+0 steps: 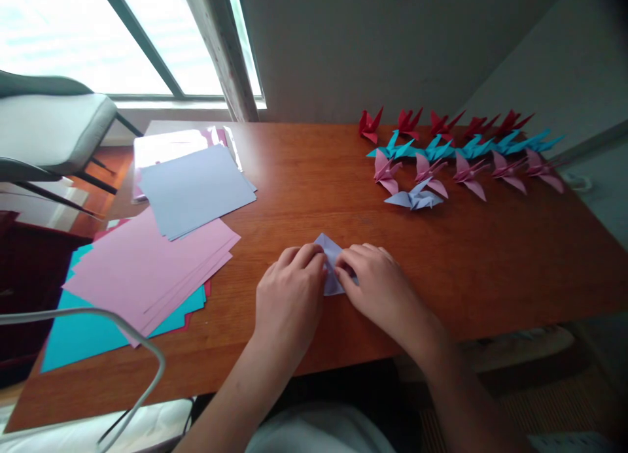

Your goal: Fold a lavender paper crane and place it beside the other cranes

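Note:
A small folded sheet of pale lavender origami paper (333, 284) lies on the wooden table between my two hands. My left hand (293, 284) presses on its left side, fingers curled and closed at the edge. My right hand (371, 280) pinches its right side between thumb and fingers. The paper's pointed top corner shows beyond my fingertips, while both sides are partly hidden under the hands. Farther off to the right sits a finished lavender paper crane (415, 199), apart from my hands.
Behind that crane stand rows of pink cranes (470, 175), blue cranes (436, 150) and red cranes (409, 123). On the left lie grey-lavender sheets (199, 188), pink sheets (152, 270) and blue sheets (93, 338). A white cable (142, 338) arcs over the front left of the table (294, 178).

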A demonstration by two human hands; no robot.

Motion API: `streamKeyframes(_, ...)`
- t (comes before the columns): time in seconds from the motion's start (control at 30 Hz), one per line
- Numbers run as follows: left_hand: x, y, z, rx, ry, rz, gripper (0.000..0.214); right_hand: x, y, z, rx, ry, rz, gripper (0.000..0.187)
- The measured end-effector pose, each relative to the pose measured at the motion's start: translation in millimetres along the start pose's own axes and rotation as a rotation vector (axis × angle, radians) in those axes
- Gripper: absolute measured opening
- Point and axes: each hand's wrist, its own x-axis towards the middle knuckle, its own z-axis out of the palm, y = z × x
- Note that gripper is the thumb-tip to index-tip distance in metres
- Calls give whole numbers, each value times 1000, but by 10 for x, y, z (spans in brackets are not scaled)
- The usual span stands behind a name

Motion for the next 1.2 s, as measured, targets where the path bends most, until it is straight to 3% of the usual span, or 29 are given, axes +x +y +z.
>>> streamKeyframes(0.27, 24, -53, -46, -6, -50, 32, 10, 157, -17, -154, -31, -107, 25, 12)
streamKeyframes(0.63, 20, -60, -31, -9, -50, 46, 12, 212, 47, -156, 13, -141, 33, 9)
streamKeyframes(0.73, 2, -74, -10, -30, -31, 59, 14, 201, 82, -121, 43, -106, 27, 11)
streamKeyframes(0.93, -46, -103, 16, -106, 15, 75, 22, 260, 62, -65, 26, 99, 58, 12)
streamKeyframes(1.2, -86, -103, -3, -118, 13, 102, 28, 447, -212, -174, -174, -55, 158, 19)
